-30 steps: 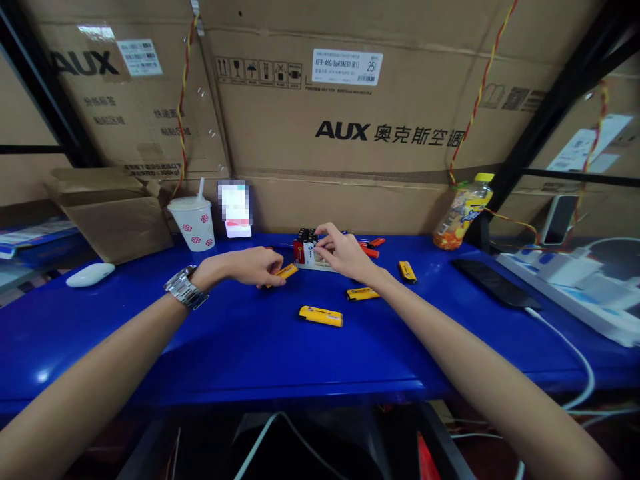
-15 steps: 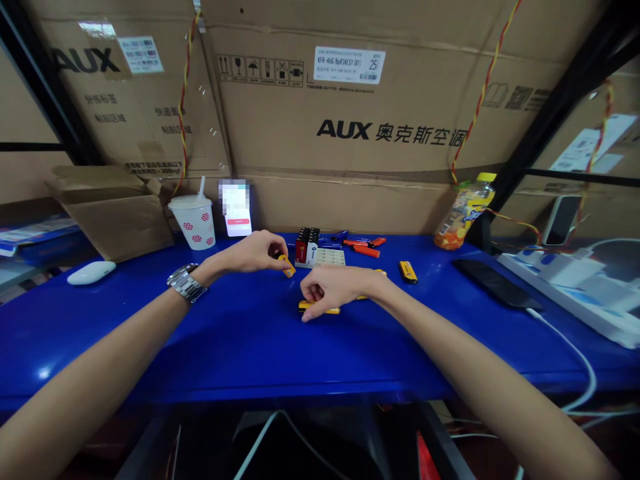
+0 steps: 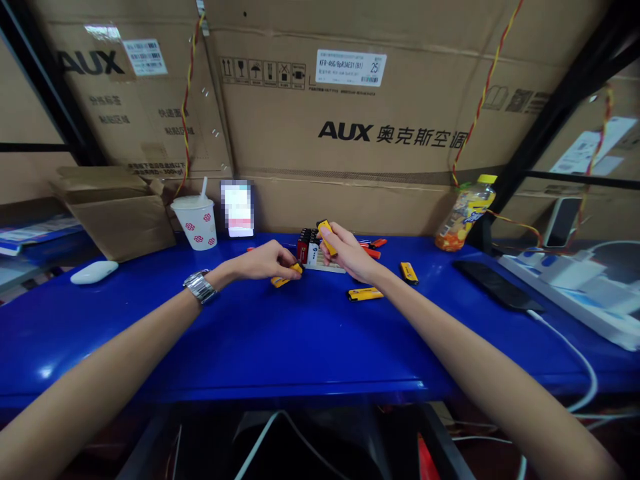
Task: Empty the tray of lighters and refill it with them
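My right hand (image 3: 351, 253) is closed round a yellow lighter (image 3: 327, 239) with a black top, held tilted in the air just above a pale slotted tray (image 3: 330, 265). Part of that tray is hidden behind the hand. Red and white lighters (image 3: 308, 251) stand upright in the tray's left side, black tops up. Left of the tray, my left hand (image 3: 270, 259) pinches another yellow lighter (image 3: 286, 276) low over the blue table. A yellow lighter (image 3: 365, 294) lies below my right wrist, and one more yellow lighter (image 3: 408, 273) lies farther right.
Red lighters (image 3: 373, 248) lie behind my right hand. A paper cup (image 3: 194, 223) with a straw and an upright phone (image 3: 238, 210) stand at the back left. On the right are a drink bottle (image 3: 465, 213), a black phone (image 3: 493, 285) on a cable, and a power strip (image 3: 580, 293).
My right hand has picked up the yellow lighter from the table and raised it up and back to the tray. My left hand has shifted slightly right and lower with its lighter.
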Demonstrator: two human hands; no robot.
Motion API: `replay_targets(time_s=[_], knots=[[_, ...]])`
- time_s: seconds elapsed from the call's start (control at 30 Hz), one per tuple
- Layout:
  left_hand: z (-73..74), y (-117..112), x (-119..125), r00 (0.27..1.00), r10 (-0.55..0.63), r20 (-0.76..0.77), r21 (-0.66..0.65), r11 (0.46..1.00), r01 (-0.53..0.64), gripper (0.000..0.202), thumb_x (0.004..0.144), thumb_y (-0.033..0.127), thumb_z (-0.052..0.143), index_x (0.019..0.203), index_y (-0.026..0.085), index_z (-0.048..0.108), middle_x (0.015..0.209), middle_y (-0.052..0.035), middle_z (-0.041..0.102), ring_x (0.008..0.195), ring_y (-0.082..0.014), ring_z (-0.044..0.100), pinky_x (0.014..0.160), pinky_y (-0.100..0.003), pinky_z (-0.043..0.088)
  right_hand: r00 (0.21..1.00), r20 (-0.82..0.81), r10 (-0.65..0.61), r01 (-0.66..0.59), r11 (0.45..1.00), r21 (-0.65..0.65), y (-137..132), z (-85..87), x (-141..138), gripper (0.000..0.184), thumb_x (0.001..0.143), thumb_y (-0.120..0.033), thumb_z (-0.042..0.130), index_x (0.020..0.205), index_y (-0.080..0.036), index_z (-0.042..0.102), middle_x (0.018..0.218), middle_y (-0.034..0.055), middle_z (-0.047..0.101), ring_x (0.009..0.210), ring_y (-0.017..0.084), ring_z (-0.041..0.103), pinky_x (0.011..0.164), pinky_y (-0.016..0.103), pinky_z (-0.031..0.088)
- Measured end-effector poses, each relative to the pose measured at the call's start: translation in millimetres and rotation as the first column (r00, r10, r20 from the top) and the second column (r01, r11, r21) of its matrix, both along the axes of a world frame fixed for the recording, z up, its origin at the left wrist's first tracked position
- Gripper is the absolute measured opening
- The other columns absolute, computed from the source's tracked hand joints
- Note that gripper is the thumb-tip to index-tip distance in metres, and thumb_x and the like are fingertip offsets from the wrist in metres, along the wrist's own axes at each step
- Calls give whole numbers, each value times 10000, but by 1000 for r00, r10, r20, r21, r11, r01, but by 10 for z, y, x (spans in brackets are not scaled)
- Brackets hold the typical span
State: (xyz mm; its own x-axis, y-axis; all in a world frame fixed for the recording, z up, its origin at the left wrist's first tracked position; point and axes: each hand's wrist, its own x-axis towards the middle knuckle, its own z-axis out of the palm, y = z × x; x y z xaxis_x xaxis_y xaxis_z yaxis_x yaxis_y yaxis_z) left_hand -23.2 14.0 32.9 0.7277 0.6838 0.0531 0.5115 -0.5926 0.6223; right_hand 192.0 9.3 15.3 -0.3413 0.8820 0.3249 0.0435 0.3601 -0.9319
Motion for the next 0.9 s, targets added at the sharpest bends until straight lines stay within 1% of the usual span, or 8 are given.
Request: replay_targets(time_s=[0.1,0.17,0.23,0.33,0.43,0.57,0.73,0.9], knots=[[-106,14,55,1000,-14,17,-36,999,15,333,818,451,560,718,136,602,675,-22,605,582,-115,497,528,-244,364,1000,-25,-7,8,999,31,23,-23,-7,323,871,-526,528,833,-239,384,641,-52,482,535,97,474,542,255,431],[-125,2,92,987,38,158,-113,993,-20,307,872,453,497,810,156,544,739,-38,627,589,-117,537,537,-247,401,997,-77,-3,6,999,37,23,-20,-12,345,848,-543,553,830,-243,385,605,-62,474,495,92,454,494,240,401],[-105,-26,127,945,112,306,-187,981,-56,274,907,447,455,831,185,465,732,-31,612,559,-111,546,529,-250,422,992,-117,-41,42,999,10,14,0,-16,373,824,-573,568,798,-235,410,520,-84,391,414,73,350,413,218,303],[-49,-84,179,879,215,427,-219,967,-130,303,927,453,440,752,211,390,573,35,480,440,-81,444,447,-229,369,975,-93,-203,197,978,-69,-3,36,-11,463,796,-632,558,644,-214,428,430,-97,258,361,50,196,367,225,166],[-8,-142,215,837,317,446,-239,943,-230,376,919,486,449,673,215,363,488,67,360,371,-59,319,376,-206,266,930,-52,-365,360,929,-86,-3,36,7,554,763,-661,571,506,-225,345,398,-80,239,350,49,198,360,244,151],[3,-187,225,838,363,407,-119,931,-346,401,846,466,554,596,203,382,460,67,355,360,-56,318,356,-204,249,898,-47,-438,438,899,-10,28,-15,20,552,738,-549,638,473,-240,265,409,-76,222,361,50,200,362,255,158],[-10,-179,219,855,346,387,75,912,-403,313,758,385,603,580,187,438,448,62,390,405,-69,369,382,-206,246,853,-29,-521,521,848,98,40,-36,-6,381,700,-335,633,504,-226,325,440,-64,280,391,55,247,372,248,172],[-21,-158,224,836,370,405,123,884,-451,284,751,395,574,601,187,452,458,53,410,430,-78,377,398,-213,249,843,15,-537,529,835,148,46,-51,-3,350,699,-336,610,509,-217,342,450,-55,300,409,57,249,381,252,186]])
